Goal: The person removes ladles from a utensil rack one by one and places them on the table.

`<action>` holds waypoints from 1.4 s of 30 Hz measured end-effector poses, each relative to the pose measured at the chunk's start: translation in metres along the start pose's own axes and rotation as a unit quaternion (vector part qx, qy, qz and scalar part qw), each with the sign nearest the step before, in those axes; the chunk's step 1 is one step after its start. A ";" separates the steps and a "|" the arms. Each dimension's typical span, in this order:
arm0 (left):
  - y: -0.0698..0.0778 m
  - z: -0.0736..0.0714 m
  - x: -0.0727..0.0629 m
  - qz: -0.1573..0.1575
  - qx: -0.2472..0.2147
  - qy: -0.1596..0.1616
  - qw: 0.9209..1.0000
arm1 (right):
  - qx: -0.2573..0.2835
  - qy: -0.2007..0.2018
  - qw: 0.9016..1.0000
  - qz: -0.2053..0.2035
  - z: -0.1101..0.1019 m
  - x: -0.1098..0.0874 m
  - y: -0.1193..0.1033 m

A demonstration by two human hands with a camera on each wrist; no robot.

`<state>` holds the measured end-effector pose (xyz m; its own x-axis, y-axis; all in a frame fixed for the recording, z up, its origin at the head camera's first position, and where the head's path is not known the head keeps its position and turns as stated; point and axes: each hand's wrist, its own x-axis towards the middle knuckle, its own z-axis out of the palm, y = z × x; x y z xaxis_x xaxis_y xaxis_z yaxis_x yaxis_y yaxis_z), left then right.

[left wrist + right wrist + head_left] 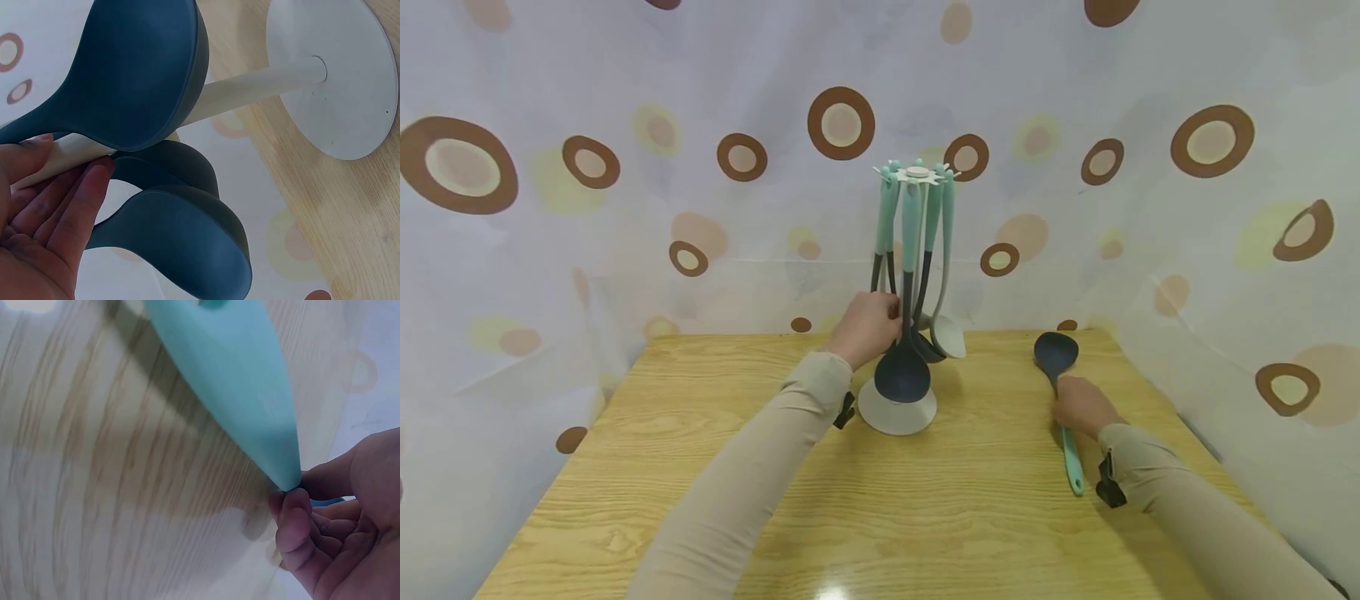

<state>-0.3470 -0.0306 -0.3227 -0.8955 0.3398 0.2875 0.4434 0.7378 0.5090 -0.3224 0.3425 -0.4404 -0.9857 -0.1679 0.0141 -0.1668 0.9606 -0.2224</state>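
Observation:
A white utensil stand (897,417) holds several hanging utensils with mint handles. My left hand (867,327) grips its white pole (256,90), thumb on one side and fingers on the other. A dark blue ladle (902,371) hangs at the front of the stand, and in the left wrist view its bowl overlaps the pole. Over at the right, my right hand (1084,406) pinches a dark blue spoon (1056,352) where its mint handle (234,381) meets the dark neck. The spoon's head points toward the back of the table.
A light grey utensil (950,336) hangs on the right of the stand. The wooden table (715,475) extends around the stand's round base. Behind and at both sides hangs a white sheet (760,67) with brown and yellow circles.

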 end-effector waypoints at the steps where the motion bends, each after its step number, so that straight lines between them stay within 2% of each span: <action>1: 0.000 0.001 0.000 0.000 0.001 0.000 1.000 | -0.001 0.002 1.000 -0.001 -0.001 -0.001 0.003; 10: 0.003 0.004 0.001 0.007 -0.001 -0.003 1.000 | 0.003 -0.008 1.000 0.012 -0.002 -0.005 0.029; 21: 0.004 0.003 0.001 0.004 0.004 -0.003 1.000 | -0.003 -0.018 1.000 0.015 -0.008 -0.005 0.036; 30: 0.004 0.004 0.001 0.008 0.001 -0.005 1.000 | -0.012 -0.032 0.998 0.053 -0.009 -0.006 0.045; 42: 0.000 0.001 0.000 0.003 -0.011 0.001 1.000 | -0.009 -0.040 0.997 0.059 -0.010 -0.002 0.049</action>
<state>-0.3469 -0.0304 -0.3239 -0.8931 0.3426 0.2916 0.4488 0.7233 0.5249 -0.3287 0.3917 -0.4418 -0.9935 -0.0696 -0.0901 -0.0503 0.9783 -0.2009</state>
